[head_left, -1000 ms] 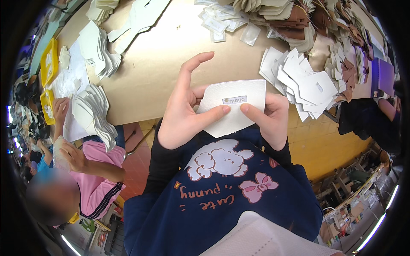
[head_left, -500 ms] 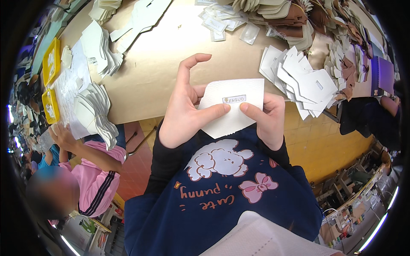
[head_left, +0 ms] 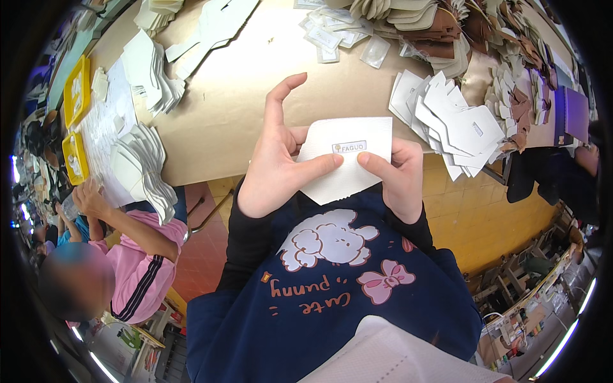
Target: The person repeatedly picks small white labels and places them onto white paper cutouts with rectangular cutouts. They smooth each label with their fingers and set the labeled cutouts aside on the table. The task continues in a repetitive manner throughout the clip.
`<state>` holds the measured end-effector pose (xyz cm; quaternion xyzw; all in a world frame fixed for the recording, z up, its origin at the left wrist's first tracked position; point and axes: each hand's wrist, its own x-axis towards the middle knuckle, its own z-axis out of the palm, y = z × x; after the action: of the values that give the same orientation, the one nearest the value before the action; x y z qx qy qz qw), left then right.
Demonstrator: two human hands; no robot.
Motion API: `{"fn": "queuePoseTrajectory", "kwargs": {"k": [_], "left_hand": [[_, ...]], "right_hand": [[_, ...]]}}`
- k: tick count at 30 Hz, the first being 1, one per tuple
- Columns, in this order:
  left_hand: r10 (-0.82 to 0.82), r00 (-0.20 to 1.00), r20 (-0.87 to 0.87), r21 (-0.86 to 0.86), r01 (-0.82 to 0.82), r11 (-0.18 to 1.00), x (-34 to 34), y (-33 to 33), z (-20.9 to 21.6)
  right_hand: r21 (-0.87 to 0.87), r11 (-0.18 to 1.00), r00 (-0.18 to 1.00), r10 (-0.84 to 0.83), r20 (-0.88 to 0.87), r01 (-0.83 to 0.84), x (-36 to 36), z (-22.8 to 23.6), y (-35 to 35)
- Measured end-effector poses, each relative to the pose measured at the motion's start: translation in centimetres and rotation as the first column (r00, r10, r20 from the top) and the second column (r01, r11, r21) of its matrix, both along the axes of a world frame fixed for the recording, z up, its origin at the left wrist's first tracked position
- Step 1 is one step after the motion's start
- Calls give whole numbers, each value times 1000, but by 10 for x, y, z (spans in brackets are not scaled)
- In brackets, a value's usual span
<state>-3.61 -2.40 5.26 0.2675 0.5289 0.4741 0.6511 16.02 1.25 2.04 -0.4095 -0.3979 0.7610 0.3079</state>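
Between my two hands is a white cut piece (head_left: 348,175), a flat panel with a small printed label (head_left: 350,147) in its upper middle. My left hand (head_left: 271,163) pinches its left side, thumb on the face near the label and index finger raised and curled away from the piece. On the right side my right hand (head_left: 402,175) grips it, thumb pressed just below the label. The other fingers of both hands are hidden behind the piece. It is held in front of my body, at the table's near edge.
White labelled panels (head_left: 447,124) lie fanned at the table's right edge. Wavy white stacks (head_left: 142,169) and yellow trays (head_left: 75,96) are at left, small clear packets (head_left: 375,51) and brown and beige bundles (head_left: 440,25) at the back. A co-worker in pink (head_left: 143,255) sits at left.
Both hands and the white piece have shifted very slightly up and left. The grip is the same. At left, the co-worker's arm has moved a little.
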Motion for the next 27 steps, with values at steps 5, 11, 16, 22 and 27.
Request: {"fn": "queuePoseTrajectory", "kwargs": {"k": [5,11,16,22,27], "left_hand": [[-14,1000,-13,2,14,1000,0,1,-3],[-70,995,-75,-40,67,997,-3,1,-3],[-72,883,-464,77,121,990,0,6,-20],[142,684,-715,178,-19,984,-50,18,-54],[422,235,-875,397,-148,906,-118,70,-94]], "right_hand": [[4,1000,1000,-1,2,1,-1,-1,2],[364,922,968,43,248,-134,-1,-3,9],[486,874,920,-176,350,-18,30,-3,16],[431,751,690,-647,325,501,112,4,32],[760,650,159,-751,641,8,144,-11,48]]}}
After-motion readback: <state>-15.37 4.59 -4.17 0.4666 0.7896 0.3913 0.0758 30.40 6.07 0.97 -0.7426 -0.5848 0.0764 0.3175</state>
